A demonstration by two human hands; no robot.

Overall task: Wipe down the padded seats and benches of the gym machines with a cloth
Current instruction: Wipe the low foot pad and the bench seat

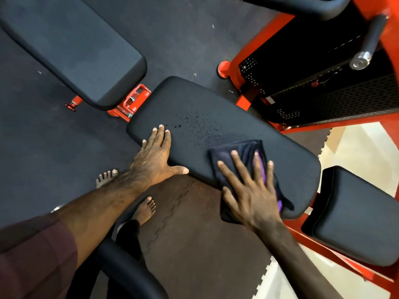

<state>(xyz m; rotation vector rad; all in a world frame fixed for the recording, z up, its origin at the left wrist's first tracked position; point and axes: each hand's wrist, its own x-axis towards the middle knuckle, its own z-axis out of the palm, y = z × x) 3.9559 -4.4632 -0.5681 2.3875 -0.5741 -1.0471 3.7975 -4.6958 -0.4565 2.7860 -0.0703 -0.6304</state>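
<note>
The dark blue-and-purple folded cloth lies on the long black padded bench, pressed flat under the right hand, fingers spread. The left hand, fingers straight, braces the bench edge. Wiping is under way; next the cloth should probably sweep over the liquid droplets.

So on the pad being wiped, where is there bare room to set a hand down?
Free: the far end of the centre pad, beyond the droplets, and the strip right of the cloth toward the small pad. Crowded: the near edge, where the left hand rests and the right hand presses the cloth.
</note>
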